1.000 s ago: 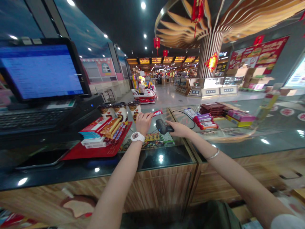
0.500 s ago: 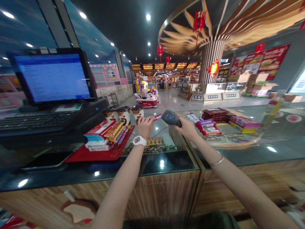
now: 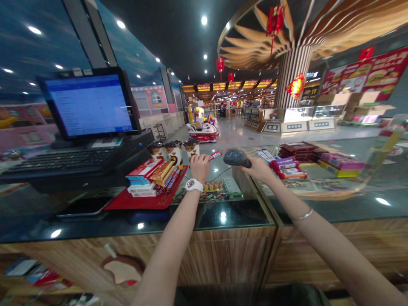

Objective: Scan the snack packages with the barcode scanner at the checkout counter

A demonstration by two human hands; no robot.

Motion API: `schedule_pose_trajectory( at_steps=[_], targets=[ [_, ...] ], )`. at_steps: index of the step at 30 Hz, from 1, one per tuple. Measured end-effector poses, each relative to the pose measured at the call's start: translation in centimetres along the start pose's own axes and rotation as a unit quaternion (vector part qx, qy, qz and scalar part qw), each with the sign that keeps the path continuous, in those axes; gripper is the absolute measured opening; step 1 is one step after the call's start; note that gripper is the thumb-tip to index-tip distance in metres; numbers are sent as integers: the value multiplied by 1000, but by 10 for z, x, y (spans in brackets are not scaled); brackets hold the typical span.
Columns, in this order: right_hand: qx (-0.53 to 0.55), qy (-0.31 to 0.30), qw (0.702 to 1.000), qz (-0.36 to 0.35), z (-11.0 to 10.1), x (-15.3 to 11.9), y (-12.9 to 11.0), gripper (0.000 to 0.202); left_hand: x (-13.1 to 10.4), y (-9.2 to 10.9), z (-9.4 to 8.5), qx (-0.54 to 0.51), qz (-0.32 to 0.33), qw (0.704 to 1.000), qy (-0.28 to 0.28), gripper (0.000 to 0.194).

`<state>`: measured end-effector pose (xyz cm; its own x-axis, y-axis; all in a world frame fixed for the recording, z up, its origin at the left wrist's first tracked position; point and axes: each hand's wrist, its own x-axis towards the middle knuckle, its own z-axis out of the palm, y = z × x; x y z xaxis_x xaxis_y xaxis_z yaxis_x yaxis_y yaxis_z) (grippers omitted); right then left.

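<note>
So in the head view, the red flat mat [image 3: 127, 203] on the dark glossy table [image 3: 159, 223] is my reference point. The left hand [image 3: 199, 165], with a white watch [image 3: 194, 184] on its wrist, is just past the mat's right edge, grip pinched on one end of a slim red-and-white packet [image 3: 216, 155], which sticks out to the right, so a bit further from the mat. The right hand [image 3: 259, 168] is further right of the mat, grip wrapped round the handle of a black handheld scanner [image 3: 236, 157], its head near the packet but not touching it.

On the mat there's a pile of red, blue and white boxes [image 3: 145, 170], plus gold-wrapped snacks [image 3: 164, 171]. Three dark-lidded patterned cups [image 3: 174, 152] stand just behind it. Black-framed monitor [image 3: 89, 106] is behind and left of the mat, and way off to its right are purple and orange wrapped rolls [image 3: 288, 166].
</note>
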<state>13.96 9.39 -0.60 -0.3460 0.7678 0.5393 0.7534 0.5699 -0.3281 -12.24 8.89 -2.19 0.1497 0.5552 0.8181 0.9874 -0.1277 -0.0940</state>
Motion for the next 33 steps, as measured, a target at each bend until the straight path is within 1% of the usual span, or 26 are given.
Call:
schedule_pose_trajectory(
  at_steps=[4,7,13,22,26,30,33],
  targets=[
    [4,-7,1000,-8,1,-1,-3,31,-1,0,2,5,1,1000,6,21],
    [4,-3,1000,-8,0,-1,-3,31,-1,-1,3,8,7,1000,5,21],
    [-8,-13,1000,-6,0,0,-1,32,-1,-1,3,-2,5,1000,4,20],
    [-4,-8,1000,-7,0,-1,-4,33,-1,-2,4,-6,3,1000,1,21],
    [-15,-12,1000,-7,1,-1,-3,36,-1,-1,4,-9,2,1000,-4,23],
    [-31,-29,999,-9,1,-1,-4,43,-1,1,3,-5,-3,1000,-19,24],
    [-38,-42,998,-16,0,-2,-6,44,-1,2,2,3,-5,1000,-21,24]
  ],
)
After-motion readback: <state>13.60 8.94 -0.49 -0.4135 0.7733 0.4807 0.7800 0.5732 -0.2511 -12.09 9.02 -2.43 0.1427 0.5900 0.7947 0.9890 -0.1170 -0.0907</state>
